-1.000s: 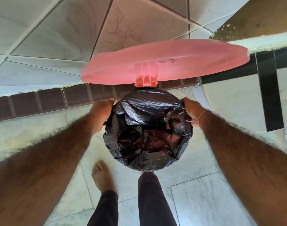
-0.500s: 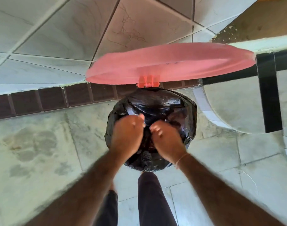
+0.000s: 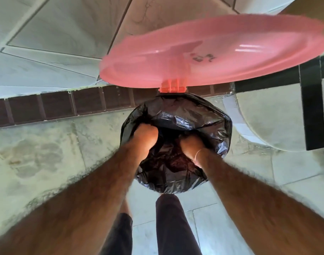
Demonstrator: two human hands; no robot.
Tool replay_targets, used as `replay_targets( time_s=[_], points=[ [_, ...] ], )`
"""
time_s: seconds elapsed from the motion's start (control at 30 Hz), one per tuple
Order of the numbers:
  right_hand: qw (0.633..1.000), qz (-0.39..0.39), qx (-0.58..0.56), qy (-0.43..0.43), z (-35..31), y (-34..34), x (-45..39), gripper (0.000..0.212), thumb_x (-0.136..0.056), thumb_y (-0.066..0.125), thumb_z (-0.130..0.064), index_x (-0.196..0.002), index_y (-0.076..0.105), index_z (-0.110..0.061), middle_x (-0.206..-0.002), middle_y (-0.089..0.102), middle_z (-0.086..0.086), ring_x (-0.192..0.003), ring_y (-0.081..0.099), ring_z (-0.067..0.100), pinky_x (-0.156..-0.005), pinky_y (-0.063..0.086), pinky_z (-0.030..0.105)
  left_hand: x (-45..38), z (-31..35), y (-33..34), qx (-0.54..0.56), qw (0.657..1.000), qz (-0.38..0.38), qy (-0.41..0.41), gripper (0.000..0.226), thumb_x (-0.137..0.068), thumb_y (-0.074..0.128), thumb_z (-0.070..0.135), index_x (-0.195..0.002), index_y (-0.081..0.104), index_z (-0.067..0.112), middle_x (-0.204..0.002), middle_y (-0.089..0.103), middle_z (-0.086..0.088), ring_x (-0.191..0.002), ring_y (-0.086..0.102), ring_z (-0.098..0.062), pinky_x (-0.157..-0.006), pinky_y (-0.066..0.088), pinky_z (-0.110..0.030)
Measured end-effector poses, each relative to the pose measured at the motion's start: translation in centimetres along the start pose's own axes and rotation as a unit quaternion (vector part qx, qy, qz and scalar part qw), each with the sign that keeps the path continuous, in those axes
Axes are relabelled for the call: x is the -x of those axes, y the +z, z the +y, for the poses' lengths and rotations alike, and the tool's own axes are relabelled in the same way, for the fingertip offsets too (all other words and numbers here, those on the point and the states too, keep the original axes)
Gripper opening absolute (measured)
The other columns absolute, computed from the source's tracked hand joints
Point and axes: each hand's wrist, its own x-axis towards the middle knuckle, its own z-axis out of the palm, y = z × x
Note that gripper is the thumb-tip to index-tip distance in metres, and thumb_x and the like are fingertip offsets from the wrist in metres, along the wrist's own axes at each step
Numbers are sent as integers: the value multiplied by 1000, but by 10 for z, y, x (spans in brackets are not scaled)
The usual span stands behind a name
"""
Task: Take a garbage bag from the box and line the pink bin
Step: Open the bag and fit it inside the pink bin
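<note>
The pink bin stands on the floor below me, its round lid (image 3: 212,50) raised on the hinge (image 3: 173,87) at the far side. A black garbage bag (image 3: 209,118) covers the bin's mouth and wraps over the rim, hiding the bin's body. My left hand (image 3: 142,138) and my right hand (image 3: 189,146) are both pushed down inside the bag, side by side, with fingers buried in the plastic. Whether the fingers grip the plastic or just press it is hidden. No box is in view.
The bin sits close to a tiled wall with a dark brown skirting strip (image 3: 56,105). A white curved fixture (image 3: 268,126) with a black bar (image 3: 313,111) stands to the right. My legs (image 3: 174,227) and a bare foot are just in front of the bin.
My hands left the bin's rim on either side, met over the middle of the bag, and have now sunk down into it. The lid looks closer and larger.
</note>
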Motion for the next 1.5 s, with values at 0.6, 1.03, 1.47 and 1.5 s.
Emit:
replay_targets(
  time_s=[0.6, 1.03, 1.47, 1.5],
  points=[
    [982, -165, 42, -84, -25, 12, 14, 29, -93, 43, -11, -114, 63, -13, -121, 65, 12, -109, 61, 30, -94, 47, 35, 47, -33, -6, -506, 756, 32, 414, 30, -79, 42, 14, -92, 68, 18, -86, 68, -3, -88, 62, -27, -82, 46, -40],
    [993, -69, -62, -74, -55, -88, -6, 42, -102, 37, -29, -133, 52, -6, -140, 52, 16, -126, 49, 31, -105, 36, 30, 134, -114, 25, -404, 786, 22, 468, 42, -72, 64, 23, -113, 63, 13, -99, 65, -4, -90, 61, -25, -84, 53, -38],
    [980, 35, 81, -181, 28, -2, 106, 43, -92, 36, -45, -122, 56, -23, -111, 68, 6, -105, 62, 28, -91, 49, 37, 101, -88, -35, -238, 897, 241, 283, 51, -77, 69, 17, -125, 54, 13, -124, 55, -11, -109, 51, -29, -89, 47, -46],
    [979, 108, -7, -174, 26, -4, 109, 36, -92, 41, -35, -117, 60, -19, -109, 67, 7, -103, 61, 26, -91, 49, 37, 101, -88, -34, -176, 912, 257, 268, 48, -81, 67, 16, -126, 53, 11, -121, 54, -12, -108, 51, -29, -90, 48, -45]
  ],
)
